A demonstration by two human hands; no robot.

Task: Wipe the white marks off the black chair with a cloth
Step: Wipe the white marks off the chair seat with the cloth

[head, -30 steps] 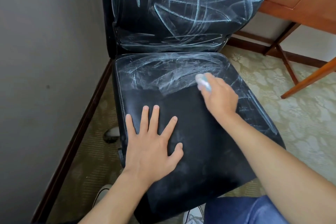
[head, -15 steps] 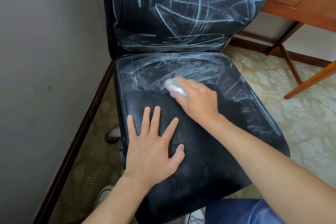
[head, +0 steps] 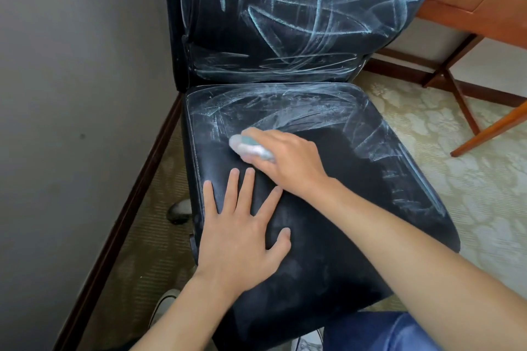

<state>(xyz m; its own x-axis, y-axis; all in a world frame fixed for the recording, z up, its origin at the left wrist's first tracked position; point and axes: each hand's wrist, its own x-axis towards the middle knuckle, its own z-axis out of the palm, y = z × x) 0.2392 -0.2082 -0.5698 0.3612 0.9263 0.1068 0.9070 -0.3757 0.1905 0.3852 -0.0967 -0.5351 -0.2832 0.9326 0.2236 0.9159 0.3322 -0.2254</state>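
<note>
Right hand (head: 288, 159) fingers clamp cloth (head: 248, 148) on chair (head: 328, 208); left hand (head: 242, 231) fingers spread flat

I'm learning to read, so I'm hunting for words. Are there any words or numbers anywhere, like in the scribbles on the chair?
None: no words, numbers or labels can be read.
The white marks on the black chair are only scribbled lines, not letters.
The cloth in the right hand shows no print.

left hand (head: 239, 234): flat on seat (head: 356, 236), front left
right hand (head: 288, 159): behind it, on cloth (head: 248, 148)
backrest (head: 299, 8): behind seat's rear edge
</note>
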